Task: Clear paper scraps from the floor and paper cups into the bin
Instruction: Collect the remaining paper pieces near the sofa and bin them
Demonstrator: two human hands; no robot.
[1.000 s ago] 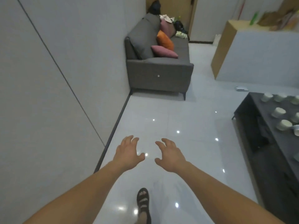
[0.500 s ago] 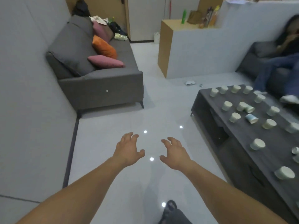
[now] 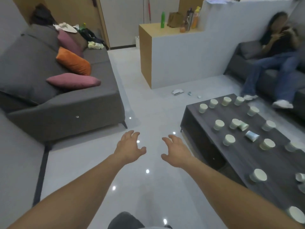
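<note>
While most of the paper cups (image 3: 229,140) stand in loose rows across the dark wood-grain coffee table (image 3: 247,157) at the right, two of them lie tipped on their sides near its middle. Paper scraps (image 3: 177,92) sit on the floor (image 3: 148,109) beyond the table's far end, just beside the foot of a white partition (image 3: 189,60), with a couple of small crumpled bits next to them. Both arms reach forward over bare floor, well apart from cups and scraps. Palm down, the left hand (image 3: 129,148) holds nothing, its fingers spread and loosely bent. Beside it, the right hand (image 3: 176,152) is likewise empty, fingers apart, close to the table's near corner without touching it. Glossy pale tiles mirror small spots of ceiling light. A grey sofa (image 3: 66,103) lines the left wall, carrying an orange cushion (image 3: 73,63) and a mauve cushion (image 3: 74,80). Behind the partition a wooden counter (image 3: 148,30) bears a green bottle (image 3: 162,19) and other containers. At far right a seated person (image 3: 277,52) occupies a second grey couch.
</note>
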